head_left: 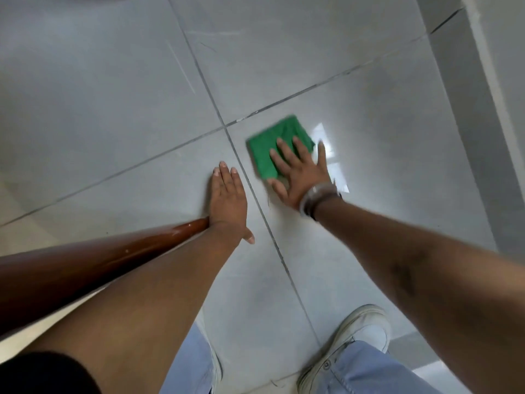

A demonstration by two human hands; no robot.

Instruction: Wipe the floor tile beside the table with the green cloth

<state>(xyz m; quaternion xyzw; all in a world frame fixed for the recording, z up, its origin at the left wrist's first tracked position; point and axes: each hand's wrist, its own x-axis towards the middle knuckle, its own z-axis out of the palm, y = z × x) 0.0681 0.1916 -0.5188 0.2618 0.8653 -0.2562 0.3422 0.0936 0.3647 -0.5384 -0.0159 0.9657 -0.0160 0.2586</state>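
Note:
A folded green cloth (272, 146) lies flat on a grey floor tile (383, 132), just right of where the grout lines cross. My right hand (301, 172) presses down on the cloth's near right part with fingers spread; a band sits on that wrist. My left hand (228, 197) rests flat on the neighbouring tile to the left, fingers together, holding nothing, beside the foot of a glossy brown table leg (113, 257).
A pale wall or skirting (488, 81) runs along the right. My white shoe (349, 345) and light blue trouser legs stand at the bottom. A bright window reflection (326, 137) shines on the tile beside the cloth.

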